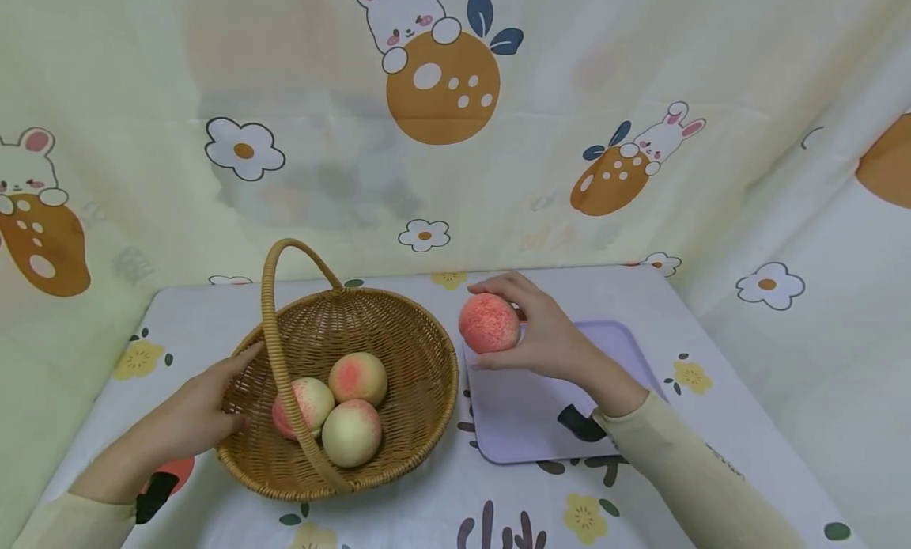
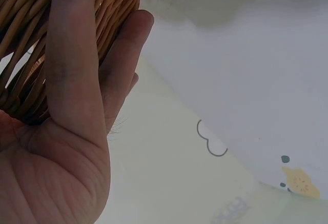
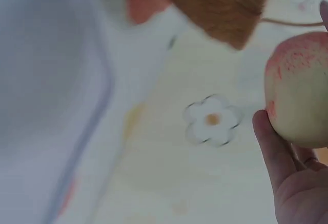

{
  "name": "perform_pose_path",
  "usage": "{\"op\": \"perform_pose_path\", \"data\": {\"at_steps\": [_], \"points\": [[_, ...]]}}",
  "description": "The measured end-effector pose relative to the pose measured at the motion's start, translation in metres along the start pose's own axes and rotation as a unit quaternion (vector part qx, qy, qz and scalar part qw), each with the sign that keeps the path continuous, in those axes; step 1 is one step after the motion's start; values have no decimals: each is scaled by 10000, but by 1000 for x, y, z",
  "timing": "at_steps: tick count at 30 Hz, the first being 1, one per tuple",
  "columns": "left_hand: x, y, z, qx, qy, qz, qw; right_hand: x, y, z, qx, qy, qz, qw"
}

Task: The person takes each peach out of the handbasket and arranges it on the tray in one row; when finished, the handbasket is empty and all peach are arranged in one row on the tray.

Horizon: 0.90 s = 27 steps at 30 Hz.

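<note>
My right hand (image 1: 542, 335) holds a pink-red peach (image 1: 488, 323) between thumb and fingers, above the far left part of a lilac tray (image 1: 515, 422). In the right wrist view the peach (image 3: 300, 93) shows a pale side with a pink blush. At the left rim of a wicker basket (image 1: 413, 339), my left hand (image 1: 188, 414) grips the edge, its thumb over the inside. The left wrist view shows fingers (image 2: 74, 70) lying along the woven wall. Three peaches sit together in the basket: one at the back (image 1: 358, 377), one in front (image 1: 352, 433), one at left (image 1: 313, 403), partly behind the handle.
The basket's tall arched handle (image 1: 269, 312) rises over its left half. A patterned cloth (image 1: 398, 517) covers the table. Behind it hangs a curtain (image 1: 320, 82) printed with rabbits and flowers. The tray lies flat to the right of the basket, partly under my right arm.
</note>
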<state>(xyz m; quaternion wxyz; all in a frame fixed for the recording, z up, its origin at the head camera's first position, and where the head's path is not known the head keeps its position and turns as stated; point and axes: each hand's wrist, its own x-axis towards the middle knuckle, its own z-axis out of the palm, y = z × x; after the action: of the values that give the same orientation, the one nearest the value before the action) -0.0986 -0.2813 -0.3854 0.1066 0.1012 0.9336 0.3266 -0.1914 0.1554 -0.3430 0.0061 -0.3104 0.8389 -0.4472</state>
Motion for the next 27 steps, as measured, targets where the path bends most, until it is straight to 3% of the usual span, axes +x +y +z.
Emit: {"op": "perform_pose_path", "data": {"at_steps": [7, 13, 19, 27], "points": [[0, 3, -3, 164, -27, -68, 9998, -20, 48, 5, -404, -638, 842, 9936], [0, 4, -1, 218, -9, -130, 9997, -26, 77, 25, -822, -1068, 750, 9880], [0, 4, 1, 168, -28, -116, 9998, -28, 78, 27, -910, -1274, 872, 9838], [1, 4, 0, 119, -88, -196, 9997, -32, 74, 19, -941, -1435, 665, 9829]]}}
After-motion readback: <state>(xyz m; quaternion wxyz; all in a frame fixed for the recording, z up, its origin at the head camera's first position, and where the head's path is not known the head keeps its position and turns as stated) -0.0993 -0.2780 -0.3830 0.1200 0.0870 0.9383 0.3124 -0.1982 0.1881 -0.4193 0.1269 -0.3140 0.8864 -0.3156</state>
